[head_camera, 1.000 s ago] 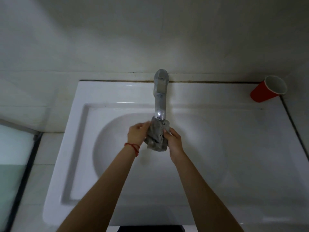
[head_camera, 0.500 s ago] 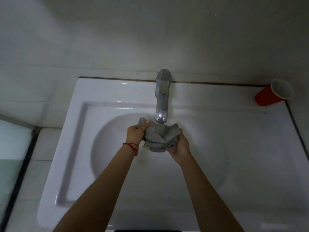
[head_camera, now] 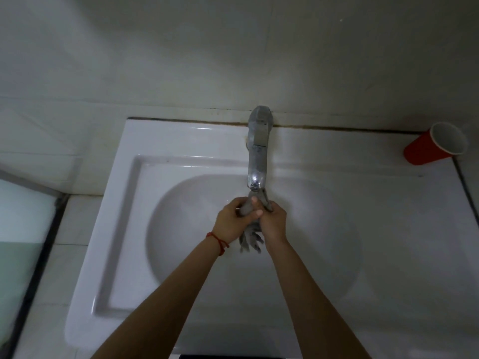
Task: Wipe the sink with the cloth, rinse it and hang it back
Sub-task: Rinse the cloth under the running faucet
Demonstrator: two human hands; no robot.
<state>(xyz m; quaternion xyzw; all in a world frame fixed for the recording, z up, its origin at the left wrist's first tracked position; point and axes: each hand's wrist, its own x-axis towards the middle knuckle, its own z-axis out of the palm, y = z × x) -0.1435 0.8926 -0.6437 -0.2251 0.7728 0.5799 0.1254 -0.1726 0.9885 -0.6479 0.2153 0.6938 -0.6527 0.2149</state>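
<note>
1. At the far left a pale glass panel stands beside the white sink, whose raised rim frames a round basin set well below it.
2. The left hand, a red string bracelet at its wrist, is curled into a fist around the grey cloth — thumb laid over the top, fingers wrapped right round, no gap showing.
3. The cloth is bunched into a narrow rope between the two fists, held over the middle of the basin just under the mouth of the chrome tap. Its upper end reaches up to the spout; its loose tail hangs below the hands in ragged folds.
4. The right hand presses against the left, closed equally tight on the same roll. Whether water is running I cannot tell.
5. Judging by the droop, the cloth is soft, limp and probably wet — heavier than when dry and inclined to slip. It will not keep any shape, so it is best held bunched as now, with the fists close together for squeezing, and later by a corner or top edge for hanging.
6. Far right, a red paper cup lies tipped on the sink's back corner, well apart from the hands.
</note>
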